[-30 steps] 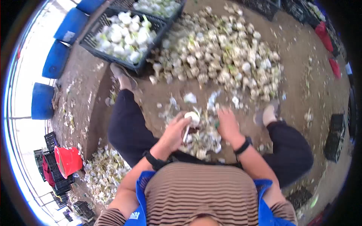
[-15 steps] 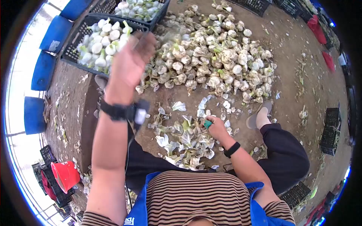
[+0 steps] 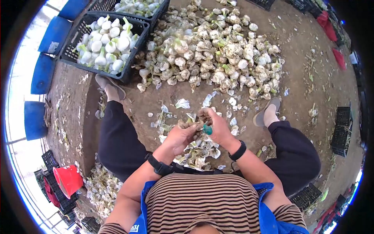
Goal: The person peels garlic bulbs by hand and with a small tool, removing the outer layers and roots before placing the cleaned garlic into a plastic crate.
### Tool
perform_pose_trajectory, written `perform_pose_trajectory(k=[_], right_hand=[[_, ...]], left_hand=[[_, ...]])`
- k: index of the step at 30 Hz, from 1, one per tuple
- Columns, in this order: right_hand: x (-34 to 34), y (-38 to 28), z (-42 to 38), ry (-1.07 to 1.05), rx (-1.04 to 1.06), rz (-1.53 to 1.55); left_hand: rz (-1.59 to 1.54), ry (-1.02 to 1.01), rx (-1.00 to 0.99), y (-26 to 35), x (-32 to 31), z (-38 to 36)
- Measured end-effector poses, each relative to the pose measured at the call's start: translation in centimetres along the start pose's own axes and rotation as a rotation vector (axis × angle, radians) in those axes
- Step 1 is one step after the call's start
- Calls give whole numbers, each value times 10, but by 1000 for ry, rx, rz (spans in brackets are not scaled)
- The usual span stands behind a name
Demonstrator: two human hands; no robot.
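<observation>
My left hand point(image 3: 180, 137) and right hand point(image 3: 217, 126) meet low over the dirt between my knees, both closed around one dirty garlic bulb point(image 3: 198, 117) — the left cups it from below, the right grips it from above. A small green-handled tool point(image 3: 207, 129) sits in my right palm, and I cannot make out its blade. Right beneath the hands lies a heap of pale peelings point(image 3: 196, 150), spreading toward my shirt. Ahead of the hands, a big pile of unpeeled garlic point(image 3: 218, 50) covers the ground — muddy, with roots on. To the left of that pile stands a black crate point(image 3: 68, 58) filled with clean white bulbs, and a second crate point(image 3: 161, 9) sits just behind it. Blue barrels point(image 3: 41, 74) line the far left edge, and a red bucket point(image 3: 68, 180) rests near my left elbow.
</observation>
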State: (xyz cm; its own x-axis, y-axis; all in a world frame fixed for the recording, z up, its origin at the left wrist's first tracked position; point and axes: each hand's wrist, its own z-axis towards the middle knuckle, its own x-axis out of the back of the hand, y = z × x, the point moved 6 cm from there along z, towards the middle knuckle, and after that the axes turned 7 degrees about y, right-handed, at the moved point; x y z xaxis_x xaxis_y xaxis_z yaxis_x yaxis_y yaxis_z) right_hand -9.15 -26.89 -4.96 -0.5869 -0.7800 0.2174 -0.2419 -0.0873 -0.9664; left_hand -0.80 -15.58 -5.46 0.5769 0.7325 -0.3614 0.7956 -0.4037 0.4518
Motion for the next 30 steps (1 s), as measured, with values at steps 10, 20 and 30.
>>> perform_pose_trajectory(k=[10,20,30], right_hand=[[-12,-36,-21,-16,75,11],[-24,106,62,-100,-216,-563],[-71,181,163,-90,-208,-749]], left_hand=[[-64,1,-37,-7,-2,-44],[-86,156,29,-19,43,-23],[201,101,-248,4,57,17]])
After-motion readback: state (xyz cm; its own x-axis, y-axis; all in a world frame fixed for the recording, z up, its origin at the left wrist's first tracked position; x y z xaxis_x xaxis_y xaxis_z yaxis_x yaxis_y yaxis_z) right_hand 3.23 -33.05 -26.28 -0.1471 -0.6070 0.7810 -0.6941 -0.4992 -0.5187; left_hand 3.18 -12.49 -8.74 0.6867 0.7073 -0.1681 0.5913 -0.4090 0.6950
